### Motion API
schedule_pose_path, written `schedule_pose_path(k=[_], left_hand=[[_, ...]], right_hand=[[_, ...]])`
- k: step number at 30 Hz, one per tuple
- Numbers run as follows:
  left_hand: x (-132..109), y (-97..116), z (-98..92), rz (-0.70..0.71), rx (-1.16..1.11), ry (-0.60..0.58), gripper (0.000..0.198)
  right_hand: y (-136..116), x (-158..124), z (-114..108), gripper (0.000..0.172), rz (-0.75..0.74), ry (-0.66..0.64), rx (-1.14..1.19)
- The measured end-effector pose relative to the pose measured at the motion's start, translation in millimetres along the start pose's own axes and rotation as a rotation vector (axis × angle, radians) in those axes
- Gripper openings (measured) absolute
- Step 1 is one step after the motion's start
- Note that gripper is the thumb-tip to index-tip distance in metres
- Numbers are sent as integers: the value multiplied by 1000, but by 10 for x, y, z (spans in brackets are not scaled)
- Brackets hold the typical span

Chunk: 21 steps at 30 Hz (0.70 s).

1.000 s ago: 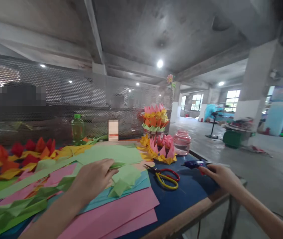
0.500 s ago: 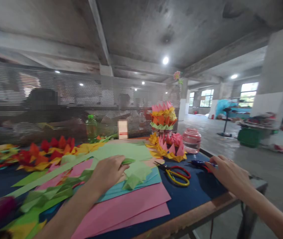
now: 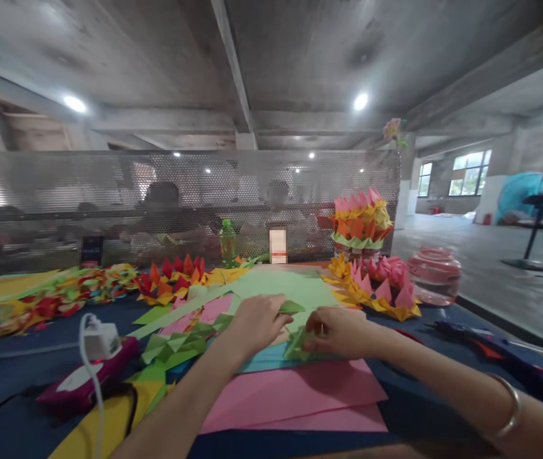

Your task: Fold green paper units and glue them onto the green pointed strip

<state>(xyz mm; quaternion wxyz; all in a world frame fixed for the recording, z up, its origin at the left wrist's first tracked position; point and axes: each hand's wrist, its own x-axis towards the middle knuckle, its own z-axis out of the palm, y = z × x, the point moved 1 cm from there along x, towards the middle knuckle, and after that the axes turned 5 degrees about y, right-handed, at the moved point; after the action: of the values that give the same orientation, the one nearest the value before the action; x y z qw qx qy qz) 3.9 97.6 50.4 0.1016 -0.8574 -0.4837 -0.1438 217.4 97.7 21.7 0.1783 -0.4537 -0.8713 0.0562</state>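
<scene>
In the middle of the table, my left hand is closed on a small folded green paper piece, whose tip sticks out past the fingers. My right hand pinches another folded light-green paper piece just to the right. Both hands hover over a stack of paper sheets: a light-green sheet at the back, blue sheets under the hands, and pink sheets in front. A blue tool with a red trigger-like part, perhaps a glue gun, lies to the right. My right forearm mostly covers the scissors.
A purple power strip with a white plug sits at the left. Folded green paper and red paper petals lie nearby. At the back stand a green bottle, stacked paper flowers and a clear pinkish jar.
My right hand has left the blue tool and moved left to the folded green paper, which it now pinches. My left hand keeps its green piece. The view has swung left.
</scene>
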Motion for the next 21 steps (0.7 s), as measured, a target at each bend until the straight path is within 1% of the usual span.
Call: schedule_pose_path(k=[2, 4, 7, 10, 13, 15, 17, 21], left_hand=[[4, -11, 3, -12, -2, -3, 23], [7, -10, 18, -20, -7, -12, 24], [6, 10, 58, -25, -15, -33, 26], [5, 30, 97, -32, -18, -52, 28], [6, 34, 110, -44, -9, -57, 27], [6, 38, 106, -47, -5, -54, 26], [3, 49, 98, -44, -5, -47, 25], [-11, 106, 79, -35, -2, -23, 24]], right_hand=[[-11, 20, 98, 25, -34, -18, 38], [-21, -14, 177, 25, -71, -8, 96], [1, -94, 200, 16, -125, 46, 207], [105, -116, 101, 10, -145, 172, 294], [242, -64, -14, 19, -147, 344, 353], [304, -24, -43, 25, -154, 443, 376], [329, 0, -32, 29, -174, 501, 382], [315, 3, 30, 30, -241, 545, 364]])
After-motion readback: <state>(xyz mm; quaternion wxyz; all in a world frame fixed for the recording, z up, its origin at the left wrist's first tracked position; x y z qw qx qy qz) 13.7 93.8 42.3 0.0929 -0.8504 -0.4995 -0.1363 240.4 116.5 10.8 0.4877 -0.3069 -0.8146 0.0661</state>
